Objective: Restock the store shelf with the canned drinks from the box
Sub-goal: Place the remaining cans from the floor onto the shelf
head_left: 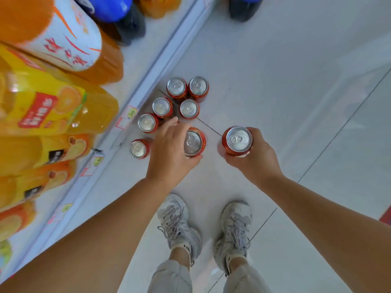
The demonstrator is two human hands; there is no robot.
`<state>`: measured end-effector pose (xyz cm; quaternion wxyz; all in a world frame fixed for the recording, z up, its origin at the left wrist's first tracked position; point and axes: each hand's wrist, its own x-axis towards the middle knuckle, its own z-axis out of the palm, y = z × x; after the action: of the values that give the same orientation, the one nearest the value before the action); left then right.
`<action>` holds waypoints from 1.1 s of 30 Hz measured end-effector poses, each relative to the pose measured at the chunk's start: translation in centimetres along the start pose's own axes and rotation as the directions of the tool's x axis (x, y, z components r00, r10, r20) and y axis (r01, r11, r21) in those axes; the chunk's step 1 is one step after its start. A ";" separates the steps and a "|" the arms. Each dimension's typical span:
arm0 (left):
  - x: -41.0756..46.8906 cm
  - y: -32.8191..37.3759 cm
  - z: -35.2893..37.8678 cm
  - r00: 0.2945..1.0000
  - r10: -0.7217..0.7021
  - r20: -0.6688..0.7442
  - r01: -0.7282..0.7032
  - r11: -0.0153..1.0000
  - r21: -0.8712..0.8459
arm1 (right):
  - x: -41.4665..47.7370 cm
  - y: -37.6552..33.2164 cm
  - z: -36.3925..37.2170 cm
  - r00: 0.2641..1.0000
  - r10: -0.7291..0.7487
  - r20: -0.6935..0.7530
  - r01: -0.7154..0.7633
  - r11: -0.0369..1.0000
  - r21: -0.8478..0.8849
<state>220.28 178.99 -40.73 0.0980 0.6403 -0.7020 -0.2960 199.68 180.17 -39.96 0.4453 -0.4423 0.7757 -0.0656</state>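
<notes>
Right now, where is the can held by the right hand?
In the head view the can is right of centre, gripped by the right hand, beside the second can in the left hand, over the floor.

Six red cans (189, 108) with silver tops stand upright on the floor (275, 92), clustered beside the shelf (152, 66). One can (193, 142) is upright in the left hand (169, 153), another can (238, 140) in the right hand (254, 159).

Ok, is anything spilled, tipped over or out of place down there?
Nothing spilled or visibly dented. The odd part: six red aluminium drink cans stand loose on the white tiled floor by the white shelf's base, and no box is in view. The left hand and right hand each grip one more.
</notes>
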 end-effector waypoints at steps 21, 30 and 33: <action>-30.1 31.1 -53.9 0.817 -0.430 -0.383 0.050 0.716 -0.696 | -46.2 -32.7 -31.6 0.764 -0.597 0.246 0.498 0.787 0.365; -45.2 28.7 -62.6 0.579 -0.621 -0.528 -0.127 0.571 -0.811 | -60.6 -42.4 -26.3 0.437 -0.811 0.390 0.652 0.584 0.484; -50.8 26.3 -65.3 0.508 -0.629 -0.588 -0.165 0.599 -0.783 | -65.3 -45.1 -22.7 0.347 -0.842 0.413 0.673 0.530 0.516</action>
<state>240.10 208.78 38.36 0.6300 0.6921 -0.2645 -0.2328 224.88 195.11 37.21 0.6423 -0.6853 0.2671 -0.2156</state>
